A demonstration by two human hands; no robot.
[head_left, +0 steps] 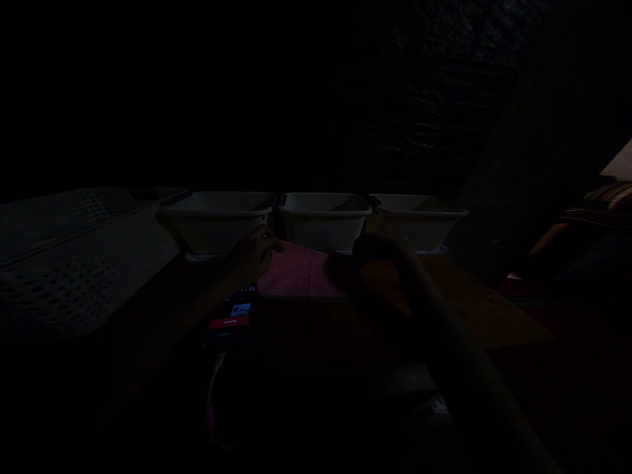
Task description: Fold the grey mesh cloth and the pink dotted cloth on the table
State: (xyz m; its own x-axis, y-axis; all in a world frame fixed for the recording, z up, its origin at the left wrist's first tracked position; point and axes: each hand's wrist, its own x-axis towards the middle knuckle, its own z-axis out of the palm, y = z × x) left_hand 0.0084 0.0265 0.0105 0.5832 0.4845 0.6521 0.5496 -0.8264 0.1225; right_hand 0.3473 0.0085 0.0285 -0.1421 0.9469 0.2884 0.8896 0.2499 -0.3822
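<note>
The scene is very dark. A pink folded cloth (pixel 301 275) lies on a brown table (pixel 474 303) in front of three white tubs. My left hand (pixel 254 255) rests at the cloth's upper left corner with its fingers pinched together on the fabric. My right hand (pixel 363 257) sits at the cloth's right edge, reaching in on a light-sleeved arm (pixel 459 368). That hand is a dark shape and its fingers do not show.
Three white tubs (pixel 323 220) stand in a row behind the cloth. A perforated white panel (pixel 74 263) lies to the left. A phone with a lit screen (pixel 234 316) and a white cable (pixel 213 382) lie near the left forearm.
</note>
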